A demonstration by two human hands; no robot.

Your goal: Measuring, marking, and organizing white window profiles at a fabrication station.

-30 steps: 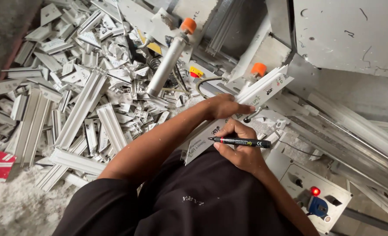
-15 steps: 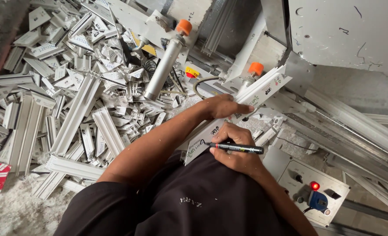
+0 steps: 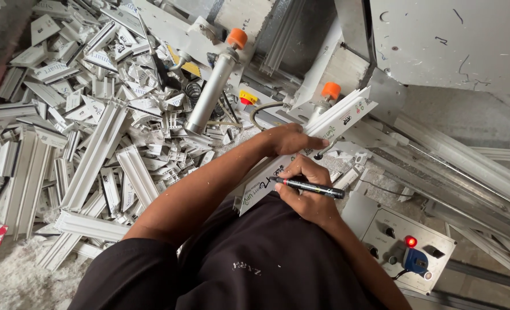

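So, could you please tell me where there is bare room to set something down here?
Bare room: the flat grey plate at upper right. The floor at left is crowded with white offcuts; long strips clutter the right, beside the control box.

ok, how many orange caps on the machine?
2. One orange cap tops the long grey metal cylinder, upper middle; the other orange cap sits just above the left hand. More may be hidden.
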